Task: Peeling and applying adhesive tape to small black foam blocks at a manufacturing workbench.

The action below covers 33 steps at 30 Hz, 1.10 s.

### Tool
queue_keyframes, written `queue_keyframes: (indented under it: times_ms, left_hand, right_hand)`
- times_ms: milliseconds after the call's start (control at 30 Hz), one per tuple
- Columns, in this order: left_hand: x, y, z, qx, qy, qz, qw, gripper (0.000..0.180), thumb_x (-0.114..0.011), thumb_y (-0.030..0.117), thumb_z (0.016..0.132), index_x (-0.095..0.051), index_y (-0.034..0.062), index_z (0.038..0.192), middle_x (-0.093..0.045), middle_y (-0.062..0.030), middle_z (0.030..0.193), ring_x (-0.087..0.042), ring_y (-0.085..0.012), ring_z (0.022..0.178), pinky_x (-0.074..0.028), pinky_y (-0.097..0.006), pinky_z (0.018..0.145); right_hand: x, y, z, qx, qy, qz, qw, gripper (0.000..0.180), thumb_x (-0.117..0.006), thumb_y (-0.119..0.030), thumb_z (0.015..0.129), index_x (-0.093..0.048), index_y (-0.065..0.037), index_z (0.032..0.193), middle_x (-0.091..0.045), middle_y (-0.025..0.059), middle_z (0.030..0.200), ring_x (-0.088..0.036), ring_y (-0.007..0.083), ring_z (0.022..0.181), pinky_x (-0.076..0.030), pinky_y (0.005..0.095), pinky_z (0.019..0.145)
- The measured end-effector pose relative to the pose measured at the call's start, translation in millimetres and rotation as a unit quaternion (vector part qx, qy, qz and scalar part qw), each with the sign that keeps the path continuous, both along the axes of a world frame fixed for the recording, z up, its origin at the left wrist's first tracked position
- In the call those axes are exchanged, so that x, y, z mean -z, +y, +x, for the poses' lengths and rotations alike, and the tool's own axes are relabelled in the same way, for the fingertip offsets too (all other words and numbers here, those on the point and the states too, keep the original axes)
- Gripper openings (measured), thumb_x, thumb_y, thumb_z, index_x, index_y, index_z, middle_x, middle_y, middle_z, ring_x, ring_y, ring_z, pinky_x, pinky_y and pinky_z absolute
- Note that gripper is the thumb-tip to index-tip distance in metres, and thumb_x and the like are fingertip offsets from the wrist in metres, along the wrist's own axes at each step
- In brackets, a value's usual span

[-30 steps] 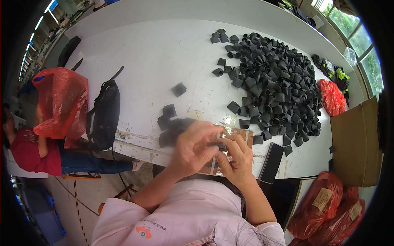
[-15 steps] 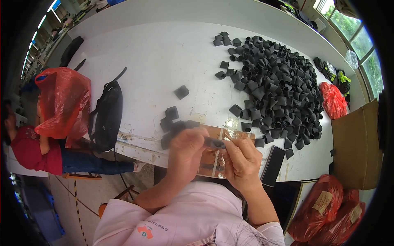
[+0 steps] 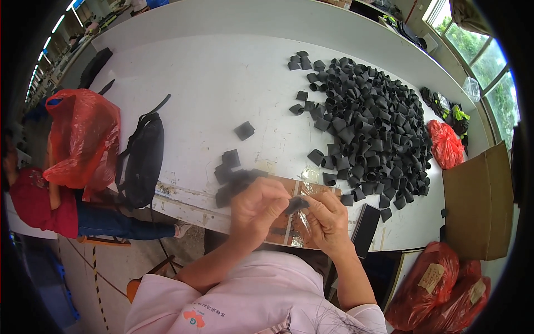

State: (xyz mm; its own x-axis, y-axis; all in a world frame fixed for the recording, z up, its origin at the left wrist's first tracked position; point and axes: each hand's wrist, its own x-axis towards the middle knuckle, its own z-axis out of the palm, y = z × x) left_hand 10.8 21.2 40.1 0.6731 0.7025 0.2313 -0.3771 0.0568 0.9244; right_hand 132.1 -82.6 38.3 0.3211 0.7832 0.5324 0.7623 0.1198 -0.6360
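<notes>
A small black tube-shaped piece [image 3: 297, 204] is held between my two hands above the front edge of the white table. My left hand [image 3: 256, 209] pinches its left end with thumb and fingers. On the opposite end, my right hand [image 3: 329, 219] closes thumb and forefinger. Beneath them lies a brown board covered with clear tape [image 3: 289, 227]. Several similar black pieces [image 3: 231, 167] lie just beyond my left hand, partly hidden by it. A large heap of black tube pieces [image 3: 370, 117] spreads over the table's right side.
A black phone-like slab [image 3: 365, 231] rests right of the board. On the left are a black bag [image 3: 143, 158] and a red plastic bag [image 3: 83, 142], with a seated person [image 3: 47, 200] beyond. A cardboard sheet [image 3: 478, 206] and red bags [image 3: 425, 289] stand at the right.
The piece between my hands is turned and shows more of its black side. My left fingers have shifted along it slightly. The pieces on the table lie as before.
</notes>
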Motion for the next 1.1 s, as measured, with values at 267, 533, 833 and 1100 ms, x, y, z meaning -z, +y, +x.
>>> queue_keyframes:
  times_ms: [267,533,833,1100]
  left_hand:
    - [23.8,-2.2,-3.5,-0.038,-0.031,-0.028,0.998,0.004,-0.058,0.002,0.080,-0.055,-0.0002,0.079,-0.053,-0.0064,0.087,-0.046,-0.0096,0.075,-0.037,-0.021,0.068]
    - [0.2,5.5,8.7,0.001,0.020,0.095,0.995,0.008,-0.060,0.002,0.077,-0.059,-0.0001,0.085,-0.054,-0.0067,0.085,-0.048,-0.0104,0.074,-0.038,-0.022,0.066]
    - [1.9,11.7,4.3,-0.010,0.064,0.196,0.979,0.006,-0.063,0.001,0.074,-0.063,0.0024,0.080,-0.055,-0.0050,0.075,-0.048,-0.0101,0.065,-0.036,-0.020,0.053]
    - [1.5,12.6,9.0,-0.074,0.053,0.348,0.933,0.007,-0.065,0.001,0.071,-0.063,0.0027,0.078,-0.056,-0.0049,0.071,-0.051,-0.0162,0.065,-0.039,-0.024,0.054]
  right_hand:
    - [-8.8,6.0,-5.1,0.006,-0.047,0.003,0.999,0.015,-0.061,0.002,0.068,-0.060,0.001,0.083,-0.051,0.0081,0.063,-0.047,0.0213,0.054,-0.037,0.0290,0.047]
    - [-6.8,2.8,-2.4,0.015,-0.031,-0.013,0.999,0.022,-0.061,0.003,0.062,-0.058,-0.002,0.084,-0.051,0.0061,0.066,-0.049,0.0227,0.057,-0.040,0.0322,0.047]
    - [-11.1,6.3,-3.7,0.013,-0.046,0.006,0.999,0.012,-0.061,0.003,0.066,-0.059,-0.001,0.078,-0.048,0.0075,0.061,-0.046,0.0208,0.053,-0.036,0.0287,0.046]
    - [10.8,13.0,-6.0,0.034,-0.011,0.062,0.997,0.010,-0.060,0.002,0.068,-0.058,-0.001,0.077,-0.047,0.0071,0.061,-0.045,0.0208,0.053,-0.036,0.0285,0.046]
